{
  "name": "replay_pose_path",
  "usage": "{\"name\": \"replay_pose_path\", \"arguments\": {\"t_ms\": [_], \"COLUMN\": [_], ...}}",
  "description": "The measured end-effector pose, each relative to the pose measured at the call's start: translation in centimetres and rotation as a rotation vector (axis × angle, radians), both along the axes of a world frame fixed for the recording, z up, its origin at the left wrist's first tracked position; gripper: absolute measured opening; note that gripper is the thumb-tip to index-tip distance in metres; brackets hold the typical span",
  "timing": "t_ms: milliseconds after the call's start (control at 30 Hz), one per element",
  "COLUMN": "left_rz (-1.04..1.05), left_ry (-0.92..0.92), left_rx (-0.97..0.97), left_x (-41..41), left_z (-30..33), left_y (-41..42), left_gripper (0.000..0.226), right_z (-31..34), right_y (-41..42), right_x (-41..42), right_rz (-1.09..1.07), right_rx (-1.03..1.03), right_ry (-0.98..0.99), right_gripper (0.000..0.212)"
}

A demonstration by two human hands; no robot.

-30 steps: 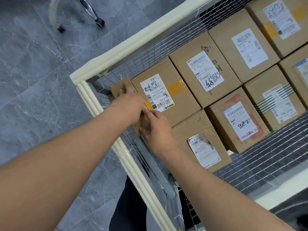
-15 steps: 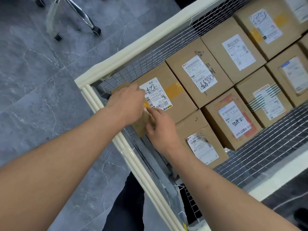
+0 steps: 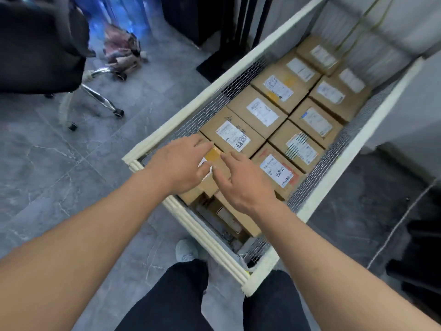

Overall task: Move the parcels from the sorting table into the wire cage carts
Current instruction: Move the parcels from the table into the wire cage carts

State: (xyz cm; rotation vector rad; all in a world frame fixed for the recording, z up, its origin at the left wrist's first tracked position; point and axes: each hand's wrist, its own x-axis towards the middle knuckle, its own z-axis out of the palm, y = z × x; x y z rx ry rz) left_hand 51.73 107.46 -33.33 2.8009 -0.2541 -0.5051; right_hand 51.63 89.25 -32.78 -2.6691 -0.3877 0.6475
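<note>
Both bare forearms are reaching in from the lower corners toward frame centre. The left hand (image 3: 177,164) and right hand (image 3: 243,179) are hovering side by side, palms down, fingers loosely extended.

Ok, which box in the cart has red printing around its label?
The box with red printing, right beside the right hand; the other boxes are plain brown.
</note>
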Motion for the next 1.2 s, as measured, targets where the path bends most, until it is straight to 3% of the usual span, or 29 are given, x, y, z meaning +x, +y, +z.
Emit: {"name": "replay_pose_path", "arguments": {"t_ms": [233,633,900,1200], "left_rz": [-0.127,-0.252,-0.405,-0.657], "left_ry": [-0.133,-0.375,-0.46,-0.478], "left_rx": [0.085,0.045,0.01,-0.072], "left_x": [-1.7,-7.0,-6.7,-1.3], "left_z": [13.5,31.4,37.7,40.0], "left_y": [-6.7,-24.3,-36.8,-51.5], "left_gripper": [0.056,0.058,0.063,0.064], "right_z": [13.0,31.4,38.9,40.6], "right_y": [-6.3,-23.7,-36.3,-49.3], "right_x": [-2.9,-11.2,-14.2,-12.3], "right_rz": [-0.044,-0.137,-0.338,-0.61], "right_rx": [-0.054,-0.078,-0.145,-0.217], "right_ry": [-0.122,-0.395,-0.51,-0.507], "right_gripper": [0.062,0.06,0.06,0.067]}}
